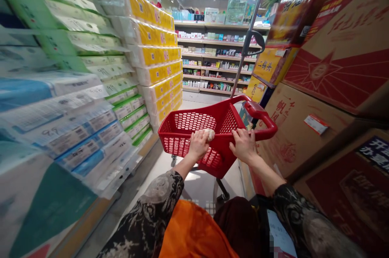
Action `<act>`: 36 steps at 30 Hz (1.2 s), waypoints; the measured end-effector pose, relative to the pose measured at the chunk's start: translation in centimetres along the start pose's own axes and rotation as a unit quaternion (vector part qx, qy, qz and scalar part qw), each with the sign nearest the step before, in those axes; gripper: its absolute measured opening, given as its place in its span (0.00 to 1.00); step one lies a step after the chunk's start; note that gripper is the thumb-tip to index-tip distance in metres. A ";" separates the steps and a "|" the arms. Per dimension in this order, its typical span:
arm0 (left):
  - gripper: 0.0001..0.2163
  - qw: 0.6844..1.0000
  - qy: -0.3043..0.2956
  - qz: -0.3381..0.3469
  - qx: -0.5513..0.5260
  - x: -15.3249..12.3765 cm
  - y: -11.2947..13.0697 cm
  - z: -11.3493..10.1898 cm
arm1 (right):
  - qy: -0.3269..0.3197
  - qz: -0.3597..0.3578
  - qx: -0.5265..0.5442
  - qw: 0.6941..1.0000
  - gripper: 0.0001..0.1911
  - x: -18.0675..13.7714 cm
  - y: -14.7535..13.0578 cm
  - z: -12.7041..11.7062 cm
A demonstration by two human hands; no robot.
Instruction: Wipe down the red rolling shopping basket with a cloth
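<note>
A red plastic shopping cart (225, 150) with perforated sides stands crosswise in front of me, its handle (267, 124) to the right. My left hand (199, 145) is closed round a crumpled whitish cloth (209, 134) and rests on the cart's near rim. Further right, my right hand (244, 145) has its fingers bent over the same rim, close to the handle. A small pale yellowish thing shows just beyond its fingertips; what it is, I cannot tell. The part of the basket floor behind the near wall is hidden.
Stacked tissue packs (154, 51) line the left side. Cardboard cartons (319, 120) are piled close on the right. A grey metal pole (240, 71) rises behind the cart. Shelves of small products (212, 53) stand at the back. Orange cloth (194, 233) lies below my arms.
</note>
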State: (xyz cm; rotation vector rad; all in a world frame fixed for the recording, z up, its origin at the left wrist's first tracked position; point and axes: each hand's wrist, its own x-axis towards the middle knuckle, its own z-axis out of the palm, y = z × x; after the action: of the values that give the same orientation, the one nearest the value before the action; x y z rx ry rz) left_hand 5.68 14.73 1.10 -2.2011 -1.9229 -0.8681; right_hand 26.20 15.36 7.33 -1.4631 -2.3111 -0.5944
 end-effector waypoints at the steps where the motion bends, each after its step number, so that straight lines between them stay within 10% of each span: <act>1: 0.22 1.000 0.001 0.007 -0.008 0.1 1.2 0.2 | 0.000 -0.012 0.005 1.000 0.25 0.0 -0.6 0.3; 7: 0.12 0.998 0.034 -0.014 -0.046 0.9 3.3 1.0 | 0.004 -0.035 0.022 0.999 0.25 -0.3 -1.9 1.0; 16: 0.13 0.996 0.066 -0.061 -0.011 -1.4 -9.2 -1.7 | 0.026 -0.052 0.064 0.996 0.25 -0.9 -1.4 0.6; 26: 0.11 0.997 0.014 0.078 -0.022 1.2 -1.1 0.7 | 0.042 -0.082 0.061 0.994 0.26 -1.4 -1.0 1.1; 36: 0.11 0.990 0.070 -0.121 0.006 -2.0 -15.7 -3.6 | 0.049 -0.076 0.082 0.993 0.26 -2.2 -0.5 0.8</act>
State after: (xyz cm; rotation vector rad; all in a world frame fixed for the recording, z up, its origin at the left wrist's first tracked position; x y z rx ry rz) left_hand -10.35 14.57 -1.40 -1.8685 -2.1489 -1.0104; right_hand 26.57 13.95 5.46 -1.1658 -2.3469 -0.4921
